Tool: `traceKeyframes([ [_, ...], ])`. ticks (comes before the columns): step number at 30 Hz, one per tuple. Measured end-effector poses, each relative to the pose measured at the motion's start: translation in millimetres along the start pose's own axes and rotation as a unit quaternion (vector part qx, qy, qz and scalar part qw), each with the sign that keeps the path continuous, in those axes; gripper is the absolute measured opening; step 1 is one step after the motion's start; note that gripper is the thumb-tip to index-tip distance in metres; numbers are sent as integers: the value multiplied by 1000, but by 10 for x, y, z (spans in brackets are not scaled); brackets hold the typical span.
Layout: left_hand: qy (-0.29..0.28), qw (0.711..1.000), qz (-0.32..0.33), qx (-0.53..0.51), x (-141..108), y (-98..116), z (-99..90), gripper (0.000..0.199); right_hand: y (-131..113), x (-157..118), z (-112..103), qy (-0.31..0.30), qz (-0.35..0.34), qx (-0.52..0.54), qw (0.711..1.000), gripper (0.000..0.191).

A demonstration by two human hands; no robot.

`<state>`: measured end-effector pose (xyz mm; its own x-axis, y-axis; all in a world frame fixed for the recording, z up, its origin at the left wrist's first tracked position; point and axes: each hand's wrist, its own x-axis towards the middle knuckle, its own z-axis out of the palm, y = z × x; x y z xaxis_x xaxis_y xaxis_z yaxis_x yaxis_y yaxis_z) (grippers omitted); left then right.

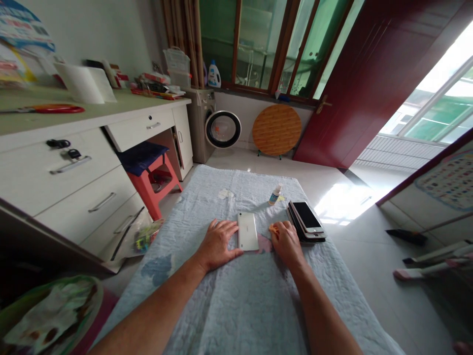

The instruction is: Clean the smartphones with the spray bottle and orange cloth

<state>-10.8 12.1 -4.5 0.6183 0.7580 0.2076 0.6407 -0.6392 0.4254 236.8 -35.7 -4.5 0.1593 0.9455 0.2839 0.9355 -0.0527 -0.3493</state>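
A white smartphone (248, 231) lies back side up on the cloth-covered table (236, 301). My left hand (220, 242) rests at its left edge, fingers spread, with the fingertips and thumb touching the phone's side. To the right of the phone, my right hand (287, 242) is closed around a small orange cloth (274, 229), most of it hidden under the fingers. Just beyond that hand sits a stack of phones (307, 219), the top one white with a dark screen. Behind them stands a small spray bottle (275, 195) with a blue label.
At left, a white desk (92, 123) holds a paper roll and red-handled pliers (59, 108). A red stool (155, 182) stands by it. A waste bin (94, 315) is at lower left. Further back are a washing machine (199, 128) with its door ajar and a round wooden board (277, 129).
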Motion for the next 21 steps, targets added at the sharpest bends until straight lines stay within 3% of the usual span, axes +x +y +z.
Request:
traceKeyframes([
  [11,-3,1000,-6,8,-1,-14,-1,62,-304,-83,-129,93,-46,-31,994,15],
  [16,1,1000,2,1,3,7,-15,62,-574,-139,-98,3,-88,11,996,23],
  [21,11,1000,1,-2,1,28,-10,54,-702,-183,21,-54,-62,-8,997,13],
])
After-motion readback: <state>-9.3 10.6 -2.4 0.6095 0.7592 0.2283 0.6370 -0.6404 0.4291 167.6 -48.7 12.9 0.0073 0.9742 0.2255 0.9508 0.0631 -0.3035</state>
